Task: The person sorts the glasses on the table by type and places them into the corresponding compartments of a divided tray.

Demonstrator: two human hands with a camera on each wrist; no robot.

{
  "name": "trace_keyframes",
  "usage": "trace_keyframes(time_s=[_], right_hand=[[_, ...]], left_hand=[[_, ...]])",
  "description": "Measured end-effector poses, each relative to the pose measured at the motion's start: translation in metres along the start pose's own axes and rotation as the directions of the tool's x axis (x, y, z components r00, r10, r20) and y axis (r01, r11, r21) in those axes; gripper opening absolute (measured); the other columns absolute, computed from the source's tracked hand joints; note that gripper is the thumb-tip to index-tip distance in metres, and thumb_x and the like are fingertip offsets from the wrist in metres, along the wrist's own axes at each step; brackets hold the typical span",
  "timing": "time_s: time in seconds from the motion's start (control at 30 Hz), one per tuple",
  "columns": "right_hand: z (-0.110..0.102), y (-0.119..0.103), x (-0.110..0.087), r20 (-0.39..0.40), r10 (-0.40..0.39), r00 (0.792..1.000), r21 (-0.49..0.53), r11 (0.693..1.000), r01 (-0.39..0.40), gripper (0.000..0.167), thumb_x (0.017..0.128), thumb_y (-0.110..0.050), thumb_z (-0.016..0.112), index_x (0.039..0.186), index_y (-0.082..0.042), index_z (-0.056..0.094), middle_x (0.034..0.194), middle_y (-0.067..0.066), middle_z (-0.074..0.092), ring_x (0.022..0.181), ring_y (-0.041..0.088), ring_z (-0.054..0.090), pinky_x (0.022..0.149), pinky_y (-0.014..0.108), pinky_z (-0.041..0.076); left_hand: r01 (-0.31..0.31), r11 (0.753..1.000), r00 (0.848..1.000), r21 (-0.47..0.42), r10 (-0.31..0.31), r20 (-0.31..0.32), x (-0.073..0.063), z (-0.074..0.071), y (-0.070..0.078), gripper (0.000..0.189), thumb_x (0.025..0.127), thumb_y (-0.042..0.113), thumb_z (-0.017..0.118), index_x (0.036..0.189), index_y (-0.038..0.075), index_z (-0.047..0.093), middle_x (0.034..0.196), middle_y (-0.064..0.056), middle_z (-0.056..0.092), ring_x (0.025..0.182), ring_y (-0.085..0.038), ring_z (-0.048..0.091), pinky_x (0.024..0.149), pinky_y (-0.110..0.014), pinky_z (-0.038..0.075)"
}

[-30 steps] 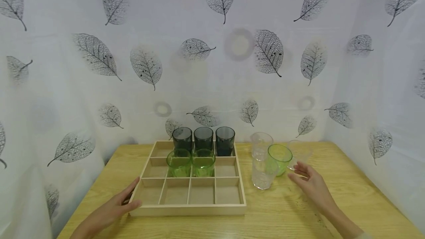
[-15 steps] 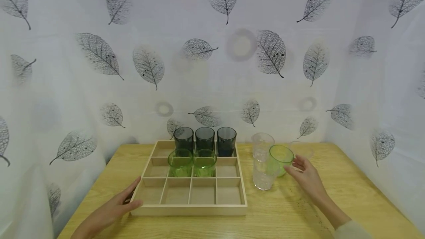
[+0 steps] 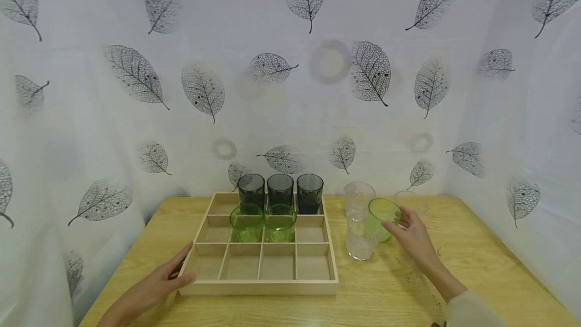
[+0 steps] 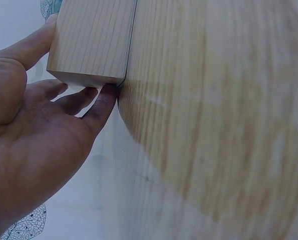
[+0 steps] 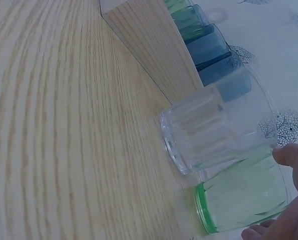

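My right hand point(image 3: 410, 236) holds a green glass point(image 3: 379, 223) near its rim, thumb on the near side and fingers at the right; the glass stands upright on the table. In the right wrist view, the green glass point(image 5: 244, 195) is beside a clear glass point(image 5: 219, 125). At the left, my left hand point(image 3: 152, 286) grips the front-left corner of a divided wooden tray point(image 3: 258, 288). The left wrist view has its fingers against the tray's side point(image 4: 83, 79) and the thumb higher up. Two green glasses point(image 3: 245, 223) occupy the tray's middle row, three dark grey glasses point(image 3: 280, 191) its back row.
Left of the held glass stands a clear glass point(image 3: 359, 241), with another clear glass point(image 3: 354, 198) behind it. A third clear glass point(image 3: 410, 201) is partly hidden behind my right hand. A leaf-patterned curtain point(image 3: 290, 115) closes off the back of the wooden table point(image 3: 386, 296).
My right hand has moved left to the green glass and taken hold of it near the rim. My left hand stays at the tray corner. The head view has shifted slightly.
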State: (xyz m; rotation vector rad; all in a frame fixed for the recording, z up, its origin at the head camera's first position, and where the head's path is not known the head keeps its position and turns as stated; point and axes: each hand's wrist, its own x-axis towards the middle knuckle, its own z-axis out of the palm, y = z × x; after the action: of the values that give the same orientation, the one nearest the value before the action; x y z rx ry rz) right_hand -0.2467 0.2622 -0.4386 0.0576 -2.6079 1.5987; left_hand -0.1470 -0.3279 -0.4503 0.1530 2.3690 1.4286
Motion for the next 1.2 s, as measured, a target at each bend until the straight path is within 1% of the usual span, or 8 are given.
trace_keyframes(time_s=[0.1, 0.27, 0.47, 0.73, 1.0, 1.07, 1.1, 1.2], right_hand=[[0.001, 0.002, 0.003, 0.009, -0.007, 1.000, 0.009, 1.000, 0.007, 0.099, 0.101, -0.036, 0.070, 0.161, 0.010, 0.006, 0.162, 0.037, 0.021, 0.148, 0.054, 0.024, 0.116, 0.061, 0.030], [0.000, 0.004, 0.007, 0.058, -0.025, 0.998, 0.044, 0.999, 0.023, 0.101, 0.101, -0.034, 0.070, 0.162, 0.008, 0.001, 0.163, 0.037, 0.016, 0.149, 0.057, 0.017, 0.116, 0.067, 0.022], [-0.001, 0.008, 0.012, 0.089, -0.031, 0.996, 0.038, 0.999, 0.027, 0.101, 0.101, -0.032, 0.070, 0.163, 0.006, 0.001, 0.162, 0.036, 0.021, 0.147, 0.059, 0.019, 0.114, 0.070, 0.022], [-0.003, 0.010, 0.008, 0.069, -0.018, 0.997, 0.021, 1.000, 0.016, 0.100, 0.099, -0.035, 0.073, 0.164, 0.003, 0.008, 0.159, 0.034, 0.029, 0.146, 0.055, 0.026, 0.113, 0.068, 0.028], [-0.013, 0.012, -0.011, 0.023, -0.019, 1.000, -0.010, 1.000, 0.019, 0.100, 0.098, -0.037, 0.074, 0.162, 0.006, 0.011, 0.157, 0.035, 0.031, 0.145, 0.055, 0.028, 0.113, 0.067, 0.028], [-0.016, 0.012, -0.017, 0.024, -0.028, 0.999, -0.010, 1.000, 0.028, 0.098, 0.098, -0.034, 0.074, 0.161, 0.008, 0.012, 0.156, 0.035, 0.032, 0.145, 0.053, 0.030, 0.114, 0.065, 0.030], [-0.017, 0.012, -0.020, 0.023, -0.030, 0.999, -0.020, 0.999, 0.031, 0.097, 0.098, -0.034, 0.074, 0.161, 0.008, 0.013, 0.156, 0.035, 0.033, 0.144, 0.052, 0.032, 0.115, 0.058, 0.033], [-0.022, 0.012, -0.027, 0.022, -0.036, 0.999, -0.050, 0.998, 0.037, 0.094, 0.098, -0.034, 0.073, 0.160, 0.009, 0.017, 0.157, 0.031, 0.036, 0.143, 0.046, 0.038, 0.110, 0.028, 0.040]], left_hand=[[0.004, 1.000, 1.000, -0.022, -0.004, 0.013, 0.000, 0.000, -0.001, 0.082, 0.110, 0.031, 0.054, 0.167, 0.013, -0.003, 0.169, -0.025, -0.008, 0.150, -0.056, 0.005, 0.114, -0.067, 0.026], [0.003, 0.999, 1.000, -0.047, -0.002, 0.030, 0.001, -0.001, -0.001, 0.082, 0.110, 0.030, 0.052, 0.167, 0.015, -0.005, 0.168, -0.026, -0.011, 0.149, -0.057, 0.001, 0.114, -0.070, 0.022], [-0.001, 0.999, 0.999, -0.047, 0.003, 0.038, 0.001, -0.002, -0.001, 0.082, 0.110, 0.030, 0.052, 0.167, 0.015, -0.005, 0.168, -0.026, -0.011, 0.149, -0.058, 0.002, 0.113, -0.071, 0.023], [-0.022, 0.999, 0.998, -0.047, 0.025, 0.061, 0.002, -0.003, -0.003, 0.081, 0.111, 0.029, 0.050, 0.166, 0.012, -0.008, 0.167, -0.028, -0.013, 0.148, -0.059, 0.000, 0.113, -0.071, 0.023], [-0.007, 0.999, 0.999, -0.041, 0.009, 0.042, 0.002, -0.002, -0.001, 0.083, 0.110, 0.031, 0.052, 0.167, 0.012, -0.006, 0.168, -0.027, -0.012, 0.149, -0.058, 0.001, 0.113, -0.070, 0.024], [0.001, 0.999, 0.999, -0.044, 0.001, 0.042, 0.002, -0.002, -0.001, 0.083, 0.110, 0.031, 0.052, 0.167, 0.013, -0.006, 0.168, -0.027, -0.012, 0.149, -0.058, 0.001, 0.113, -0.070, 0.023], [0.000, 0.999, 0.999, -0.041, 0.001, 0.045, 0.002, -0.002, 0.000, 0.083, 0.110, 0.031, 0.052, 0.166, 0.012, -0.006, 0.168, -0.028, -0.012, 0.148, -0.058, 0.001, 0.113, -0.071, 0.023], [0.007, 0.999, 0.999, -0.040, -0.005, 0.045, 0.001, -0.002, 0.000, 0.082, 0.111, 0.031, 0.051, 0.167, 0.013, -0.006, 0.168, -0.028, -0.012, 0.148, -0.059, 0.001, 0.113, -0.071, 0.022]])
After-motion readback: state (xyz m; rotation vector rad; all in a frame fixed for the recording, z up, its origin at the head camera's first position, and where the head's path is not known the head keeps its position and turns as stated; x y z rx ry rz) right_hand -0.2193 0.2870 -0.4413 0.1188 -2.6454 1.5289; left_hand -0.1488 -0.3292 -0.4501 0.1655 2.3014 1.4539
